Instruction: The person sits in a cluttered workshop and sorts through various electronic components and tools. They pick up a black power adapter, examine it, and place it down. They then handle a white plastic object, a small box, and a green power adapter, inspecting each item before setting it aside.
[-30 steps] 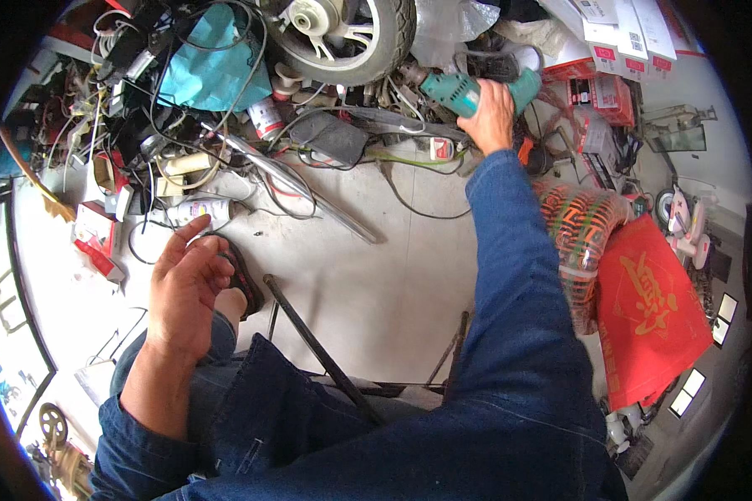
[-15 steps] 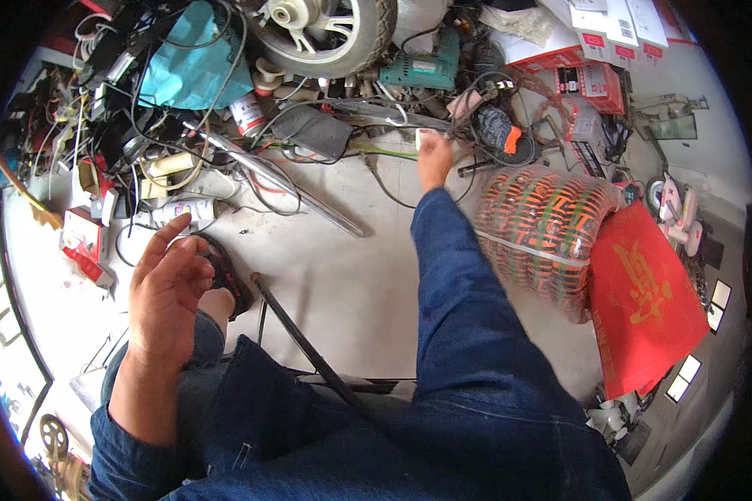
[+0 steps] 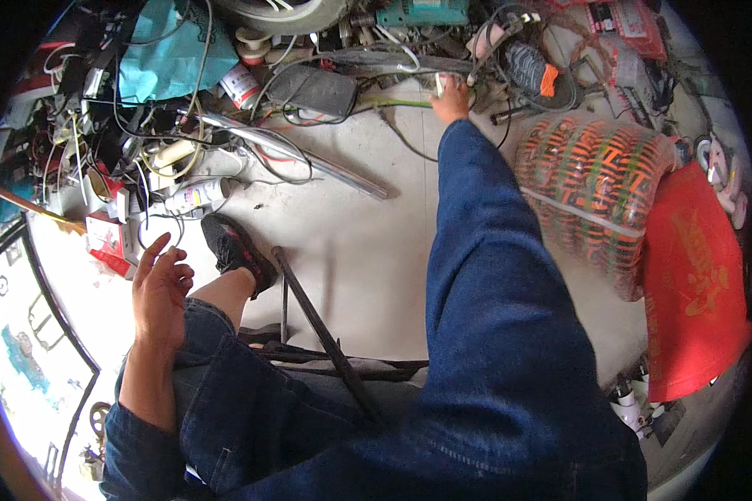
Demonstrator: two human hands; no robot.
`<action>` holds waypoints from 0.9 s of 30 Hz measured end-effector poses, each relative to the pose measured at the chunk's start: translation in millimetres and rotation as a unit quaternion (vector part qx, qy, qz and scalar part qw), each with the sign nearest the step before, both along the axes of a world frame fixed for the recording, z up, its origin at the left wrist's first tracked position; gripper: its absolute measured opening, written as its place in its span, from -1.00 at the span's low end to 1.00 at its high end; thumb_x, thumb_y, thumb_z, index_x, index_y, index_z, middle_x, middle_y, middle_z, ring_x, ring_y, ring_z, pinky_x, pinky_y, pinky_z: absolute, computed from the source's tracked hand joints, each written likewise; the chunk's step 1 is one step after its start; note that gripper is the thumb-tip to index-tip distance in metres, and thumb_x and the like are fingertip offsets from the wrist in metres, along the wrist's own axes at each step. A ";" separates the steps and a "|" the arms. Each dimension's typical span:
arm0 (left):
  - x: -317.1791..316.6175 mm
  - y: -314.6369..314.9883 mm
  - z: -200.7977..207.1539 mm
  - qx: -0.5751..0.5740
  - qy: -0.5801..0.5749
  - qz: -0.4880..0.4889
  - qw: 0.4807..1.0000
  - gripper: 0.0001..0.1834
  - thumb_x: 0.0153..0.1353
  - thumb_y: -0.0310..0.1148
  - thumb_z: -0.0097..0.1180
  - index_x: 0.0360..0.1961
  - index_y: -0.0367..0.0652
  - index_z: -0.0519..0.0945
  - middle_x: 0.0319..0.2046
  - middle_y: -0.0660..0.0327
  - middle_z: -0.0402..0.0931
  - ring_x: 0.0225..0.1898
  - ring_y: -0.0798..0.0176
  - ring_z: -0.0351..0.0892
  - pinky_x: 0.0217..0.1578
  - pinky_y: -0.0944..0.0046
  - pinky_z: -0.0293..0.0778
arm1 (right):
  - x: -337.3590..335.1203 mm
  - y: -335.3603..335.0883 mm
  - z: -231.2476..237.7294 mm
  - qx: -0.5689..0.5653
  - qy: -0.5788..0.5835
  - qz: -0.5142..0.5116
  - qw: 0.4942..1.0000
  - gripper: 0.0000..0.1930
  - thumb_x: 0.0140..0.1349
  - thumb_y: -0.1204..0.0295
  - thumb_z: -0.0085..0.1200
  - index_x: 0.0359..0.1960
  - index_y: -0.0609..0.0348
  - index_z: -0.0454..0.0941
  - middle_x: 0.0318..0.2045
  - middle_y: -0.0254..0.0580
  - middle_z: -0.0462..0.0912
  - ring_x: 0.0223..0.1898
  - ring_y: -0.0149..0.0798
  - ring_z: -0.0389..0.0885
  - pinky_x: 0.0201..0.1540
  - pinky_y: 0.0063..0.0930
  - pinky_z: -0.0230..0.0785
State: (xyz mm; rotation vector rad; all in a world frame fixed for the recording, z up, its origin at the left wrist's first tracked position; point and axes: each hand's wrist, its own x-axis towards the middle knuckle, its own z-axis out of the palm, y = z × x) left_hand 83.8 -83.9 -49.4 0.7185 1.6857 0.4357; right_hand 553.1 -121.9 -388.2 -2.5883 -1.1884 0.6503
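Observation:
My right hand (image 3: 451,100) is stretched far forward, low over the edge of the clutter, with its fingers closed round a small white object (image 3: 440,82); most of that object is hidden. Just left of this hand, a yellow-green strip (image 3: 399,103) and a black cable (image 3: 411,150) lie on the pale floor. My left hand (image 3: 160,296) hovers above the floor by my bent leg. Its fingers are loosely curled, apart, and hold nothing. Closest to it are a red and white box (image 3: 109,238) and my dark shoe (image 3: 232,250).
A metal bar (image 3: 309,159), a dark flat case (image 3: 313,90), a spray can (image 3: 199,194) and tangled wires lie ahead on the left. Beyond is a green power tool (image 3: 424,12). On the right stand a plastic-wrapped orange-black bundle (image 3: 589,179) and a red bag (image 3: 695,292).
The whole view has shifted, so the clutter sits higher and the bundle and red bag farther right. My right hand still grips the white object; my left hand stays raised and empty.

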 end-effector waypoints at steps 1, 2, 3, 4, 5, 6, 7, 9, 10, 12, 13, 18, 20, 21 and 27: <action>-4.0 1.2 -5.8 -0.003 0.015 -0.004 1.000 -0.57 0.20 -0.41 -0.01 0.10 -0.26 0.28 -0.39 0.23 0.43 -0.46 0.43 0.44 -0.45 0.47 0.37 | 3.5 7.4 7.3 -0.045 -0.010 -0.003 0.999 -0.22 -0.05 0.19 0.19 0.22 0.11 0.10 0.17 -0.11 0.23 0.23 0.08 0.06 0.27 -0.14 -0.09; -6.3 2.3 -11.5 -0.010 0.016 -0.008 1.000 -0.57 0.20 -0.42 -0.02 0.10 -0.26 0.28 -0.39 0.23 0.43 -0.46 0.43 0.44 -0.45 0.47 0.37 | 6.9 11.5 6.4 -0.091 -0.033 -0.024 0.995 -0.22 -0.05 0.15 0.19 0.23 -0.01 0.10 0.16 -0.14 0.25 0.21 0.05 0.11 0.26 -0.16 -0.08; -9.8 2.2 -14.3 -0.013 0.018 -0.009 1.000 -0.58 0.21 -0.42 -0.03 0.10 -0.26 0.28 -0.38 0.23 0.43 -0.46 0.43 0.43 -0.45 0.47 0.37 | 11.3 13.6 5.2 -0.108 -0.038 -0.017 0.993 -0.21 -0.09 0.10 0.23 0.21 -0.05 0.15 0.11 -0.08 0.31 0.17 0.03 0.18 0.19 -0.14 0.04; -12.4 1.9 -16.4 -0.017 0.020 -0.010 1.000 -0.58 0.21 -0.42 -0.03 0.10 -0.26 0.28 -0.38 0.23 0.43 -0.46 0.43 0.43 -0.45 0.47 0.37 | 13.6 12.7 3.8 -0.125 -0.044 -0.010 0.991 -0.20 -0.14 0.06 0.27 0.18 -0.09 0.20 0.07 -0.02 0.37 0.14 0.01 0.26 0.12 -0.12 0.15; -13.5 1.8 -17.4 -0.015 0.020 -0.024 0.999 -0.58 0.21 -0.42 -0.04 0.09 -0.25 0.28 -0.38 0.23 0.43 -0.46 0.43 0.43 -0.46 0.47 0.37 | 6.6 7.1 -0.7 -0.100 -0.020 -0.026 0.994 -0.22 -0.16 0.05 0.28 0.15 -0.09 0.23 0.05 -0.03 0.40 0.13 -0.01 0.27 0.11 -0.14 0.16; -10.9 2.6 -18.7 -0.013 0.024 -0.033 0.999 -0.59 0.21 -0.43 -0.04 0.09 -0.25 0.28 -0.38 0.23 0.43 -0.46 0.43 0.43 -0.46 0.47 0.37 | 1.7 -4.2 -11.3 -0.074 -0.002 -0.044 0.996 -0.23 -0.19 0.04 0.29 0.12 -0.10 0.26 0.02 -0.04 0.42 0.12 -0.02 0.28 0.10 -0.16 0.18; -7.7 3.3 -19.0 -0.008 0.027 -0.041 0.999 -0.59 0.21 -0.43 -0.05 0.09 -0.25 0.28 -0.39 0.23 0.44 -0.46 0.43 0.43 -0.46 0.47 0.37 | -2.8 -12.3 -19.2 -0.046 0.013 -0.061 0.997 -0.25 -0.21 0.02 0.30 0.08 -0.10 0.30 -0.01 -0.06 0.45 0.11 -0.04 0.29 0.08 -0.18 0.19; -7.6 2.1 -19.7 0.001 0.032 -0.054 0.998 -0.59 0.22 -0.43 -0.05 0.10 -0.24 0.28 -0.40 0.23 0.44 -0.47 0.43 0.43 -0.45 0.46 0.38 | -28.8 -20.8 -24.4 -0.024 -0.037 -0.081 0.996 -0.29 -0.27 0.12 0.34 -0.01 -0.07 0.31 -0.02 -0.04 0.35 0.01 0.02 0.33 0.04 -0.14 0.23; -11.5 -1.7 -18.0 0.002 0.036 -0.048 0.998 -0.59 0.21 -0.42 -0.05 0.10 -0.24 0.28 -0.40 0.23 0.44 -0.47 0.43 0.43 -0.45 0.46 0.39 | -53.7 -20.6 -6.1 -0.049 -0.070 -0.044 0.995 -0.33 -0.29 0.17 0.35 -0.07 0.00 0.32 -0.03 -0.03 0.35 -0.01 0.03 0.34 0.02 -0.14 0.24; -8.8 -1.8 -11.8 0.006 0.027 -0.063 0.998 -0.58 0.21 -0.42 -0.04 0.10 -0.23 0.28 -0.41 0.23 0.44 -0.47 0.44 0.43 -0.44 0.46 0.39 | -57.3 -47.3 -8.9 -0.003 -0.097 0.018 0.995 -0.40 -0.32 0.28 0.36 -0.21 0.15 0.32 -0.17 -0.02 0.45 -0.04 -0.02 0.39 -0.05 -0.20 0.32; -10.4 -3.8 -10.5 0.010 0.025 -0.054 0.998 -0.59 0.21 -0.41 -0.04 0.10 -0.22 0.29 -0.41 0.24 0.45 -0.47 0.44 0.43 -0.43 0.46 0.39 | -60.3 -54.8 -14.7 0.041 -0.052 -0.002 0.998 -0.38 -0.31 0.29 0.36 -0.18 0.21 0.31 -0.21 -0.02 0.47 -0.09 0.00 0.43 -0.05 -0.18 0.32; -3.2 4.6 -14.1 0.004 -0.004 -0.098 0.995 -0.55 0.19 -0.39 -0.01 0.12 -0.21 0.28 -0.35 0.22 0.46 -0.44 0.40 0.44 -0.41 0.43 0.39 | -60.8 -78.5 3.3 0.249 0.238 -0.199 0.918 -0.37 -0.25 0.33 0.37 -0.13 0.25 0.30 -0.23 -0.10 0.45 -0.22 -0.16 0.49 -0.15 -0.37 0.38; 10.4 -2.2 -7.5 -0.036 -0.072 -0.107 0.991 -0.50 0.17 -0.38 0.04 0.14 -0.20 0.25 -0.26 0.18 0.45 -0.39 0.36 0.46 -0.34 0.39 0.42 | -107.1 -41.3 67.4 0.287 0.286 -0.011 0.914 -0.34 -0.27 0.32 0.42 -0.11 0.19 0.30 -0.23 -0.17 0.44 -0.23 -0.27 0.46 -0.16 -0.47 0.37; 16.8 -5.2 -3.4 -0.062 -0.114 -0.124 0.984 -0.40 0.12 -0.38 0.11 0.17 -0.19 0.19 -0.11 0.12 0.38 -0.26 0.28 0.50 -0.23 0.32 0.46 | -148.1 -25.5 116.7 0.287 0.441 -0.003 0.850 -0.32 -0.28 0.31 0.42 -0.09 0.19 0.31 -0.22 -0.16 0.43 -0.22 -0.27 0.46 -0.14 -0.47 0.36; 19.2 -4.9 -1.0 -0.062 -0.298 -0.006 0.952 -0.23 0.05 -0.22 0.19 0.25 0.00 0.08 0.10 0.10 0.25 0.01 0.05 0.41 -0.13 0.10 0.50 | -290.5 16.4 268.1 0.314 0.510 0.330 0.729 -0.26 -0.16 0.21 0.33 0.06 0.21 0.24 -0.03 0.00 0.40 0.05 -0.04 0.38 0.13 -0.32 0.20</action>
